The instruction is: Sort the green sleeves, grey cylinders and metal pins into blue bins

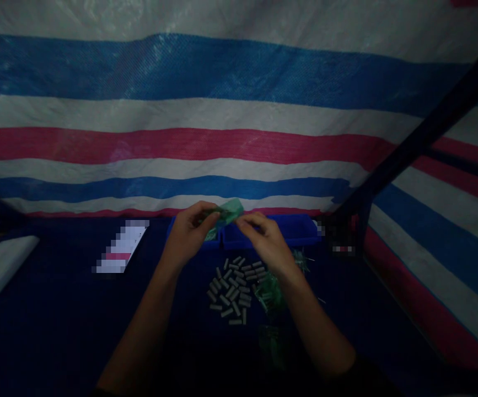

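My left hand (pixel 192 228) pinches a small green translucent plastic bag (pixel 232 209), held up over the blue trays. At the bag's lower right edge, the thumb and fingertips of my right hand (pixel 262 236) are pressed together on it. What the bag contains is too dim to make out. Below my hands lies a loose pile of short grey cylinders (pixel 233 292) on the dark blue table top (pixel 77 331). More green plastic bags (pixel 269 293) lie beside the pile, partly hidden by my right forearm.
Two blue trays (pixel 307 232) stand at the back; the left one has green material in it. A pixelated white sheet (pixel 122 248) and a white object (pixel 3 264) lie to the left. Thin pins (pixel 305 260) lie at right. Striped sheeting (pixel 181 146) and a dark slanted bar (pixel 416 140) enclose the table.
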`<state>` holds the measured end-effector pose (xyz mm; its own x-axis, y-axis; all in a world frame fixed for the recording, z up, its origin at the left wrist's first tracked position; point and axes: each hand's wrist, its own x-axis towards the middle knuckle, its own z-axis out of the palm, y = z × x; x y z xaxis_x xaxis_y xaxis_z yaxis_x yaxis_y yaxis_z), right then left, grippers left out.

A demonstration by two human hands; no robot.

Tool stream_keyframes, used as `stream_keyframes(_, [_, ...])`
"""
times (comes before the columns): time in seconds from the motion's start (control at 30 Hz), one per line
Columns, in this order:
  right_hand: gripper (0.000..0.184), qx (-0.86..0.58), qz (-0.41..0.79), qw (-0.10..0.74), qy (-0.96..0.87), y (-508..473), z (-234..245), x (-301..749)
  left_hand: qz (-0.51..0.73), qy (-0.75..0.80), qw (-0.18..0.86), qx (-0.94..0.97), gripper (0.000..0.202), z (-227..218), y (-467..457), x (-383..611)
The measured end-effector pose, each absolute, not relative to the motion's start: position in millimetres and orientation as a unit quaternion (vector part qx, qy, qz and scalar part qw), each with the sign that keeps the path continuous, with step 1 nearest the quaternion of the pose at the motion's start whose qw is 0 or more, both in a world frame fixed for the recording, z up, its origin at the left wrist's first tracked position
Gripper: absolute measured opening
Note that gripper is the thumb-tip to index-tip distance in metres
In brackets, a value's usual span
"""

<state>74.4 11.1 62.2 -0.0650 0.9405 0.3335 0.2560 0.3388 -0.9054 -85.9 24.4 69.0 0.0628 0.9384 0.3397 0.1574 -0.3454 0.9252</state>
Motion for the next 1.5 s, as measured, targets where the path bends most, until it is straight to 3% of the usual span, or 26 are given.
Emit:
stream_keyframes(0.07, [0.036, -0.463, 0.454, 0.467, -0.601, 18, 66, 76, 0.507, 0.421, 0.309, 0.686, 0.01, 70, 24, -89])
stream_keyframes(0.13, [0.045, -0.461, 0.496, 0.475, -0.562, 22, 69, 76, 0.486, 0.389, 0.255, 0.74, 0.013, 71, 24, -90])
stream_keyframes(0.27, [0.027, -0.423, 0.513, 0.512, -0.544, 23, 69, 77, 0.459, 0.353, 0.183, 0.794, 0.019, 72, 23, -93])
stream_keyframes(0.37, [0.015, -0.403, 0.487, 0.529, -0.567, 23, 65, 81, 0.441, 0.345, 0.217, 0.799, 0.019, 72, 23, -97])
stream_keyframes(0.47, [0.015, -0.414, 0.408, 0.543, -0.606, 24, 61, 85, 0.397, 0.377, 0.32, 0.773, 0.022, 70, 25, -101])
stream_keyframes(0.63, [0.023, -0.426, 0.281, 0.514, -0.69, 24, 51, 76, 0.416, 0.504, 0.41, 0.637, 0.046, 64, 29, -99])
stream_keyframes(0.83, [0.039, -0.429, 0.234, 0.486, -0.725, 26, 31, 58, 0.406, 0.449, 0.489, 0.628, 0.022, 64, 34, -108])
stream_keyframes(0.93, [0.036, -0.432, 0.256, 0.47, -0.726, 27, 26, 55, 0.408, 0.461, 0.413, 0.671, 0.018, 61, 38, -119])
stream_keyframes(1.13, [0.025, -0.458, 0.329, 0.382, -0.732, 25, 35, 72, 0.297, 0.539, 0.156, 0.772, 0.021, 43, 51, -142])
stream_keyframes(1.33, [0.03, -0.5, 0.284, 0.279, -0.769, -32, 35, 111, 0.172, 0.61, 0.111, 0.765, 0.024, 29, 55, -145])
stream_keyframes(1.5, [0.051, -0.552, 0.293, 0.068, -0.778, -109, 11, 141, 0.117, 0.619, 0.121, 0.767, 0.023, 16, 58, -132])
